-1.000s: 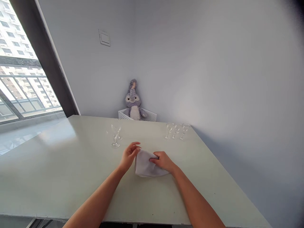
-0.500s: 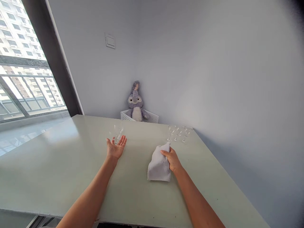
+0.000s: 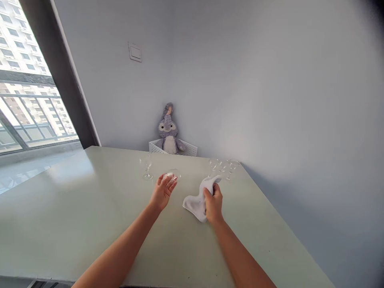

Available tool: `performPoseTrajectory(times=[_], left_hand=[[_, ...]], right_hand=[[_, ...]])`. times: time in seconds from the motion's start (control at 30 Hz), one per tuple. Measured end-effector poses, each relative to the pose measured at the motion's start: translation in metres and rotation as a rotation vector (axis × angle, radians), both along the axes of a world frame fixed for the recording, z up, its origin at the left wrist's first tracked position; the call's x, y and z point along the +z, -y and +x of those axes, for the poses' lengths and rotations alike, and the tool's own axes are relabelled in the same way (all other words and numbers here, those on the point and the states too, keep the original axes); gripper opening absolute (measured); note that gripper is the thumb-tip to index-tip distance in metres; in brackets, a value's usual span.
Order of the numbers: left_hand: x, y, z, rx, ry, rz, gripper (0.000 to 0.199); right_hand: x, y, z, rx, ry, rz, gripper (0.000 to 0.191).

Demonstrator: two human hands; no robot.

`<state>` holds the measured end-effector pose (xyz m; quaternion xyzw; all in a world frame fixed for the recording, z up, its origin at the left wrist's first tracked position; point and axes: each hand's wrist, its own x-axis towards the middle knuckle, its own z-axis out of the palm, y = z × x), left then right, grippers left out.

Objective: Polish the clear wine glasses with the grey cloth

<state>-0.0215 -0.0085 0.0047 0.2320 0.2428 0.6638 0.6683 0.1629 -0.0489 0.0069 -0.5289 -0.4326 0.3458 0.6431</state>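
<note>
My left hand (image 3: 163, 193) has its fingers curled round a clear wine glass (image 3: 174, 174), lifted over the table; its outline is faint and partly behind the fingers. To the left of that hand, another clear stemmed glass (image 3: 146, 165) stands upright on the table. My right hand (image 3: 214, 203) grips a white cloth (image 3: 195, 205), bunched between thumb and fingers with a loose flap hanging to the left. Behind the cloth, a group of clear stemmed glasses (image 3: 230, 169) stands at the table's far right, their lower parts partly covered by the cloth.
A pale, glossy table (image 3: 99, 216) spreads under both arms. Past its far edge, a grey plush rabbit (image 3: 169, 134) sits in a white perforated basket (image 3: 189, 150) by the wall corner. A wall (image 3: 300, 120) runs along the right; a window is at the left.
My left hand, open beside the left glasses before, has closed on a glass and moved right with it. The cloth in my right hand has folded and its upper end tipped right.
</note>
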Motion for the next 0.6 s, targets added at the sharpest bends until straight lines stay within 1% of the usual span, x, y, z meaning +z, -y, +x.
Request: performPoseTrajectory(times=[0.03, 0.13, 0.17, 0.2, 0.3, 0.37, 0.43, 0.53, 0.6], left_hand=[[-0.001, 0.004, 0.009, -0.037, -0.032, 0.025, 0.029], [-0.003, 0.013, 0.024, -0.157, -0.123, 0.038, 0.037], [-0.003, 0.015, 0.026, -0.188, -0.151, 0.034, 0.039], [-0.004, 0.017, 0.026, -0.208, -0.179, 0.034, 0.039], [-0.006, 0.022, 0.027, -0.191, -0.282, 0.064, 0.044], [-0.008, 0.025, 0.029, -0.176, -0.358, 0.117, 0.048], [-0.010, 0.027, 0.031, -0.194, -0.415, 0.180, 0.051], [-0.010, 0.027, 0.028, -0.284, -0.474, 0.216, 0.046], [-0.009, 0.024, 0.023, -0.307, -0.508, 0.214, 0.043]], right_hand=[[0.004, 0.005, -0.005, 0.093, 0.007, 0.022, 0.032], [0.013, 0.018, -0.021, 0.499, -0.063, 0.009, 0.042], [0.015, 0.020, -0.024, 0.599, -0.089, -0.008, 0.044], [0.015, 0.021, -0.027, 0.662, -0.100, -0.023, 0.045], [0.013, 0.019, -0.027, 0.715, -0.059, -0.047, 0.045], [0.008, 0.016, -0.026, 0.726, -0.039, -0.038, 0.045], [0.002, 0.012, -0.026, 0.745, -0.075, -0.042, 0.042], [-0.009, 0.005, -0.025, 0.753, -0.252, -0.133, 0.039], [-0.015, -0.001, -0.024, 0.681, -0.419, -0.207, 0.037]])
